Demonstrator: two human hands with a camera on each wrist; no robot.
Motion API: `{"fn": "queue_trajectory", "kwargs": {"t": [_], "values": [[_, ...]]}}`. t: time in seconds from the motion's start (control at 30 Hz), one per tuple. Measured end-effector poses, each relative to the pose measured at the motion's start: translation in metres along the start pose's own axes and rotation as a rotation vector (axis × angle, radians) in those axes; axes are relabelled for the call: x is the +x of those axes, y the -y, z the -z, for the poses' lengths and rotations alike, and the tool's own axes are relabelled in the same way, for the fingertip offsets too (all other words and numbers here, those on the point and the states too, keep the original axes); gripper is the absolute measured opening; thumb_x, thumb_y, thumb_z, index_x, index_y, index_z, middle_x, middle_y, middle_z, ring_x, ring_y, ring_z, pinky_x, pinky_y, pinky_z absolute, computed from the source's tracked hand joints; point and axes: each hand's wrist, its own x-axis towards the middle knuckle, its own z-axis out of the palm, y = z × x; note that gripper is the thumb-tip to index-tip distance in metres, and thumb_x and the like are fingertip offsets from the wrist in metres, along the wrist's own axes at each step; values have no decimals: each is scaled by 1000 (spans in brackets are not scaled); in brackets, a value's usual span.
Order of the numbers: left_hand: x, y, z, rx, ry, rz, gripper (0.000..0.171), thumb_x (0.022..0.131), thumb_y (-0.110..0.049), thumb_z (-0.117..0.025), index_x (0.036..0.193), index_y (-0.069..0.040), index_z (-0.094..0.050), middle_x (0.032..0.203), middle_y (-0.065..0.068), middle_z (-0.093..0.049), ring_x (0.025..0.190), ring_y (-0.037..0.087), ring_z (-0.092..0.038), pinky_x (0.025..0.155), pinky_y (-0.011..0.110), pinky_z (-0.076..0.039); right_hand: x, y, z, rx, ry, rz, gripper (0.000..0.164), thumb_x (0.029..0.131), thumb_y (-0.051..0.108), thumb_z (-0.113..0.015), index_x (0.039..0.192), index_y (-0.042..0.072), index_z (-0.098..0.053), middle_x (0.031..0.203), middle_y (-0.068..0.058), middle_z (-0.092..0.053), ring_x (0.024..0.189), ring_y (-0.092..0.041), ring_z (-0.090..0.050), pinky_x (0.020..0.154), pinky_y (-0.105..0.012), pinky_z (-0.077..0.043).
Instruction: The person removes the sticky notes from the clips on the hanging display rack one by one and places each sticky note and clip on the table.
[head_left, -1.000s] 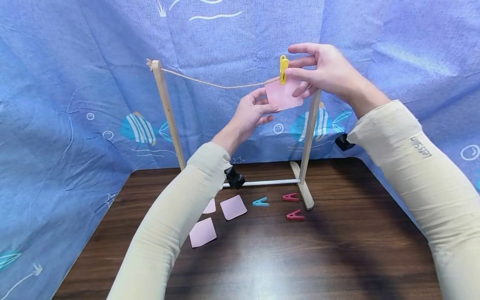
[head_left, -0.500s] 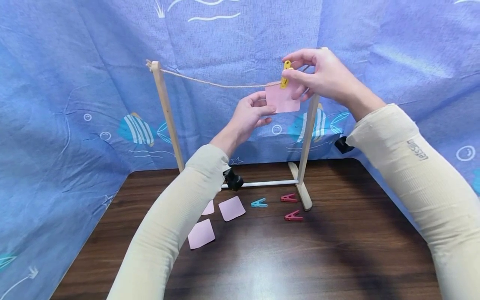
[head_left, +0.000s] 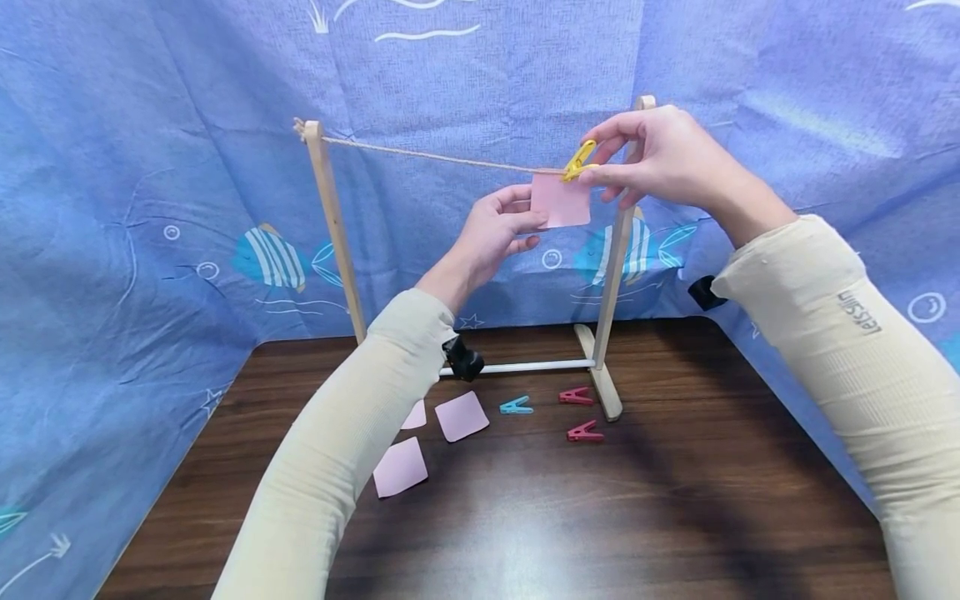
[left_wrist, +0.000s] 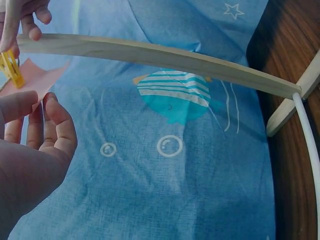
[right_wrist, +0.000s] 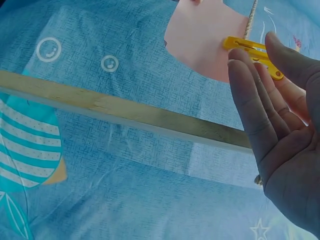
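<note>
My left hand [head_left: 498,221] pinches the lower left edge of a pink square of paper [head_left: 562,204], thumb in front. The paper's top edge lies along a twine line [head_left: 435,156] strung between two wooden posts. In my right hand [head_left: 663,158], thumb and fingers pinch a yellow clothespin [head_left: 579,158], which leans to the right. Its tip overlaps the paper's top edge at the line, as the right wrist view also shows with the clothespin [right_wrist: 250,47] beside the twine. Seen from the left wrist, the paper [left_wrist: 42,75] bends at its corner.
A wooden left post [head_left: 335,217] and right post [head_left: 617,267] join a white bar [head_left: 536,367] below. On the brown table [head_left: 637,517] lie several pink papers [head_left: 462,417], a blue clothespin [head_left: 516,406] and two red clothespins [head_left: 576,396]. A blue fish-print cloth [head_left: 450,83] hangs behind.
The yellow clothespin has gone from upright to leaning right, and now sits lower. My right hand has dropped, then shifted right. The line looks straighter; my left hand keeps hold of the paper.
</note>
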Motion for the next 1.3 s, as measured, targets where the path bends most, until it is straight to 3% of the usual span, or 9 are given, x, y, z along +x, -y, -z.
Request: {"fn": "queue_trajectory", "kwargs": {"t": [0.37,0.63,0.87,1.3], "values": [[0,0,1,16,5,-2,33,96,4,-66,128,-2,-64,112,11,-67,85,18,-67,79,35,-54,2,-5,1,115,4,-41,52,90,23,-80,133,1,-61,94,-4,-74,68,-18,-74,60,-35,-60],[-1,1,3,16,12,0,32,97,3,-65,128,-2,-64,113,11,-67,88,19,-66,84,39,-53,2,-8,1,147,16,-20,48,93,23,-76,132,1,-60,92,-2,-75,68,-20,-74,60,-37,-60],[0,2,3,7,7,0,30,96,3,-66,125,-3,-65,112,11,-67,87,19,-67,79,34,-54,2,-11,0,173,1,-3,45,95,21,-74,133,2,-60,98,-9,-75,67,-20,-74,59,-37,-60],[-1,1,5,1,6,-12,28,96,4,-66,123,-2,-65,110,11,-66,87,19,-67,75,31,-54,3,-15,-5,205,-84,64,34,92,16,-76,123,5,-68,92,-1,-77,63,-19,-73,57,-30,-59]]}}
